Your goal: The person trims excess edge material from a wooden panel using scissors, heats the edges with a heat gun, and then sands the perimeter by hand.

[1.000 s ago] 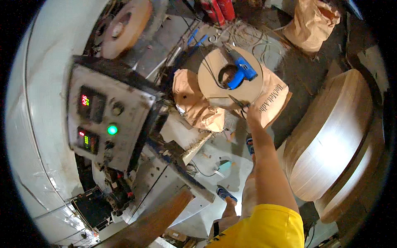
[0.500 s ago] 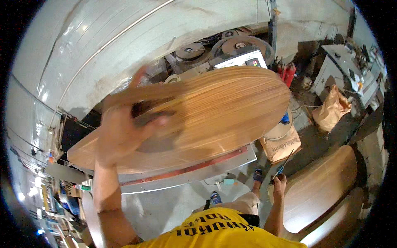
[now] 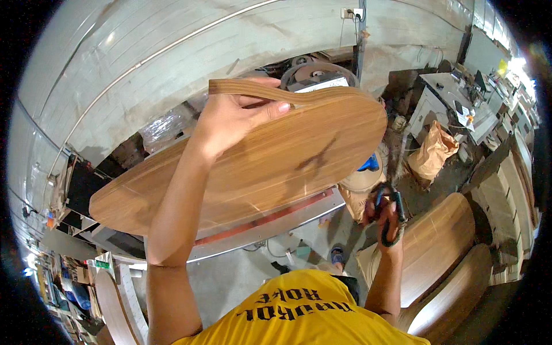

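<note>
An oval wood-grain panel (image 3: 276, 155) lies before me on a machine table. Along its far edge runs a wood-grain edge-banding strip (image 3: 230, 87), whose left end stands free of the panel. My left hand (image 3: 238, 118) pinches this strip between thumb and fingers at the far edge. My right hand (image 3: 388, 221) is raised beside the panel's right end, its fingers in the dark looped handles of a pair of scissors (image 3: 397, 202). The blades are blurred and hard to make out. A forked shadow falls across the panel.
Beneath the panel is a metal machine edge (image 3: 270, 221) with a red strip. More curved wooden panels (image 3: 434, 247) lean at my lower right. An open brown paper sack (image 3: 434, 152) stands on the floor to the right, near a cluttered white cabinet (image 3: 431, 103). Round reels (image 3: 316, 75) sit behind the panel.
My left hand has moved right and away to the far edge and now pinches the edge-banding strip. The right hand has lifted the scissors towards the panel. The view has turned slightly right.
</note>
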Demonstrator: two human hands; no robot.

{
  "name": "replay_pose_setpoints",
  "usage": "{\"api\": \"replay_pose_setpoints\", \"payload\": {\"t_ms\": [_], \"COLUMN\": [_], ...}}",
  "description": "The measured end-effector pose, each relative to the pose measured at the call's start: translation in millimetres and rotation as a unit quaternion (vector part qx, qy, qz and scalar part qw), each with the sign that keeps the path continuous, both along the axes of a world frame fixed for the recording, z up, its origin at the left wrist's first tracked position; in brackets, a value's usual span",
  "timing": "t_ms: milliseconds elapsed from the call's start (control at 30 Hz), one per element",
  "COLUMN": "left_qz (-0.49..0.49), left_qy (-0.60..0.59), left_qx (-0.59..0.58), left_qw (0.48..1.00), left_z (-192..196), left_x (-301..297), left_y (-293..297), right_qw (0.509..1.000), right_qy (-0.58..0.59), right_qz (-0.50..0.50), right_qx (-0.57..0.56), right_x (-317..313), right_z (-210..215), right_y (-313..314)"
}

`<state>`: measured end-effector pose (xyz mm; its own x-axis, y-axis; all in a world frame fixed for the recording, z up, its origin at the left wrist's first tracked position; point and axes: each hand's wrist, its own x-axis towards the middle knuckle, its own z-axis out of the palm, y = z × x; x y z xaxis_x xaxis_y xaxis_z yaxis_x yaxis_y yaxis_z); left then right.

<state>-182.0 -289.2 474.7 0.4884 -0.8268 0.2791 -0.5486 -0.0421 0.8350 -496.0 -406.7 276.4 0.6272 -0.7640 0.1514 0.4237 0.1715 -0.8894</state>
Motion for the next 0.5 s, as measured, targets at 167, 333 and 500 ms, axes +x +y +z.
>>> {"api": "replay_pose_setpoints", "payload": {"t_ms": [167, 333, 500], "left_qz": [0.065, 0.077, 0.094], "left_qy": [-0.038, -0.122, -0.130], "left_qx": [0.031, 0.037, 0.033], "left_qw": [0.997, 0.989, 0.987], "left_z": [8.8, 7.3, 4.3], "left_x": [-16.1, -24.3, -29.5], "left_y": [5.8, 14.1, 18.4], "right_qw": [0.985, 0.960, 0.955], "right_qy": [0.001, 0.024, 0.027], "right_qz": [0.169, 0.277, 0.290], "right_qx": [0.039, 0.026, 0.053], "right_x": [16.1, 30.5, 31.6], "right_z": [39.2, 66.3, 68.8], "right_y": [25.5, 27.4, 31.5]}}
